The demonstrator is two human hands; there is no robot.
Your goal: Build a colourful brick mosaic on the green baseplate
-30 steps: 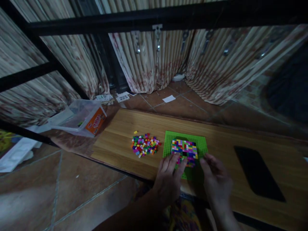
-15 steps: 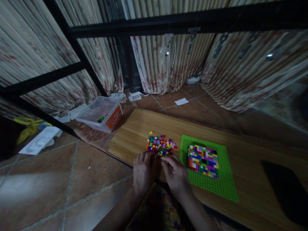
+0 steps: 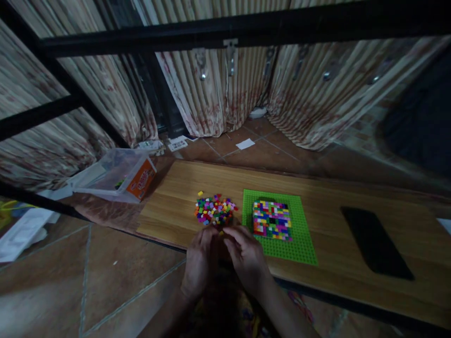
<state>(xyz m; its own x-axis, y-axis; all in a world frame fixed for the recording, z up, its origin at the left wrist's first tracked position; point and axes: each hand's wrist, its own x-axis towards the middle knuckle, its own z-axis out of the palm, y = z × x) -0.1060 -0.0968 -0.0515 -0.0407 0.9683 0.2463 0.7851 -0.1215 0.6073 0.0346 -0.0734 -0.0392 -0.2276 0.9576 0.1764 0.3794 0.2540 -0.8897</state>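
My left hand (image 3: 199, 258) is closed, fingers curled, at the table's front edge just below a pile of small colourful toy bricks (image 3: 214, 210). Close beside it, my right hand (image 3: 246, 251) pinches thumb and forefinger together. A tiny yellow brick (image 3: 221, 233) shows at the right fingertips, between the two hands. Whatever the left fingers hold is hidden. To the right of the pile lies a green studded baseplate (image 3: 303, 244). On it sits a blocky multicoloured brick build (image 3: 273, 219) with a dark square gap near its middle.
A single yellow brick (image 3: 200, 193) lies behind the pile on the wooden tabletop (image 3: 169, 197). A black flat object (image 3: 377, 244) rests toward the right. Left of the table stands a clear plastic box (image 3: 116, 173) with an orange label. A black metal bar (image 3: 211, 34) crosses above.
The view has turned right, so the table and its things sit further left in the picture. Both hands stay together before the pile; the yellow brick between the fingertips now shows.
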